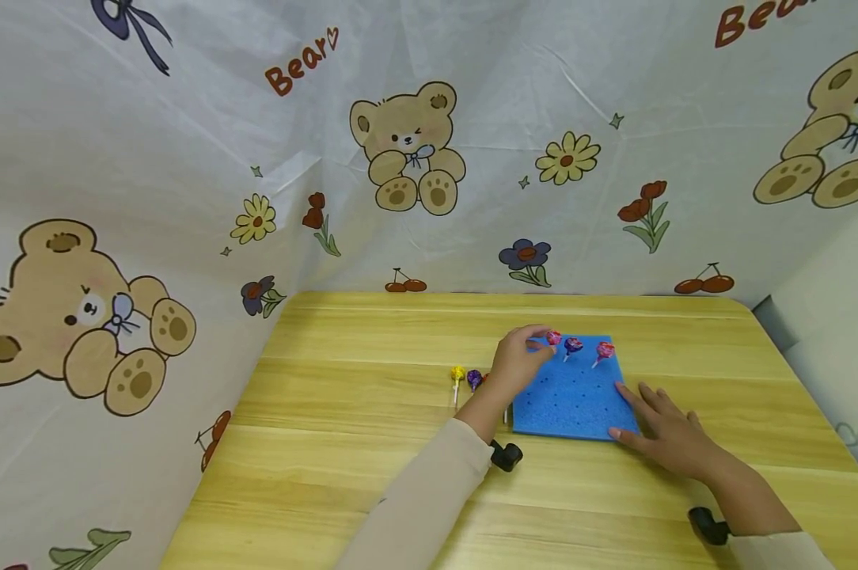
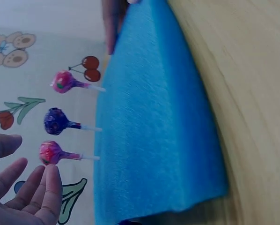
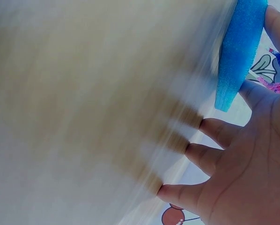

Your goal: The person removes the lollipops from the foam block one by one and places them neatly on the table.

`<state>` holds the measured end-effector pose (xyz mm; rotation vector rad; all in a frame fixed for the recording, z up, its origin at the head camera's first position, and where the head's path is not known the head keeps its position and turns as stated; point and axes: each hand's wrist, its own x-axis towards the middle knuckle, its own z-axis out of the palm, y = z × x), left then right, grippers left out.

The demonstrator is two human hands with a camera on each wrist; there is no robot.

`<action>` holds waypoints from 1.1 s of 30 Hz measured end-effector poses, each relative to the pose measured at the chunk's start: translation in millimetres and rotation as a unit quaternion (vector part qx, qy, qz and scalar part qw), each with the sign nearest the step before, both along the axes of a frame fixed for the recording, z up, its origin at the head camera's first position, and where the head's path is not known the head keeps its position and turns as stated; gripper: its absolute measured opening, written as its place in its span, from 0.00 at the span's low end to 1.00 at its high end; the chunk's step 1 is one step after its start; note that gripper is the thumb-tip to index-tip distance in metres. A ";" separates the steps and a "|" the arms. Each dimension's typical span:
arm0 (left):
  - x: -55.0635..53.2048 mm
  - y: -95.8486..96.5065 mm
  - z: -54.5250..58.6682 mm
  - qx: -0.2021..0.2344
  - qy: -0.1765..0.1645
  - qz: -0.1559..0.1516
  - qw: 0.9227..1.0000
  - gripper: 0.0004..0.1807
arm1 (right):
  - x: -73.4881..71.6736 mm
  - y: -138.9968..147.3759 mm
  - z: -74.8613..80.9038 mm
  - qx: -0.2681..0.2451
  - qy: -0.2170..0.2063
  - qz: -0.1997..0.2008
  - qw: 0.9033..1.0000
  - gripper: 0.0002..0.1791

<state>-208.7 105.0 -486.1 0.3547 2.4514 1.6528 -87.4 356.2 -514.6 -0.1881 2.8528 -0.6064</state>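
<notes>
A blue foam board (image 1: 571, 408) dotted with small holes lies on the table, three lollipops standing by their sticks along its far edge. From left to right these are a pink lollipop (image 1: 553, 338), a dark purple lollipop (image 1: 573, 346) and another pink lollipop (image 1: 605, 350). My left hand (image 1: 518, 362) is at the leftmost one; in the left wrist view its thumb and fingers are spread apart around the wrapped head, not pinching it. With fingers spread, my right hand (image 1: 674, 435) rests at the board's right side, thumb and index finger touching its edge (image 3: 240, 56).
Left of the board lie a yellow lollipop (image 1: 458, 373) and a purple lollipop (image 1: 475, 378); more are partly hidden behind my left wrist. The wooden table (image 1: 343, 443) meets a bear-print cloth (image 1: 472, 245) at its back and left.
</notes>
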 end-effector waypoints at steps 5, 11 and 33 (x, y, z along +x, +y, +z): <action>-2.9 9.4 -3.4 -0.027 -0.005 0.010 1.000 0.23 | 0.1 -0.4 -0.7 0.001 -0.001 -0.001 1.000 0.49; -7.2 15.5 -9.1 -0.049 0.003 0.013 0.999 0.23 | 0.5 0.1 0.4 -0.004 0.001 0.000 1.000 0.48; -11.7 21.1 -14.1 -0.061 0.049 0.014 0.997 0.16 | -0.1 0.2 -3.6 -0.004 -0.002 -0.003 1.000 0.49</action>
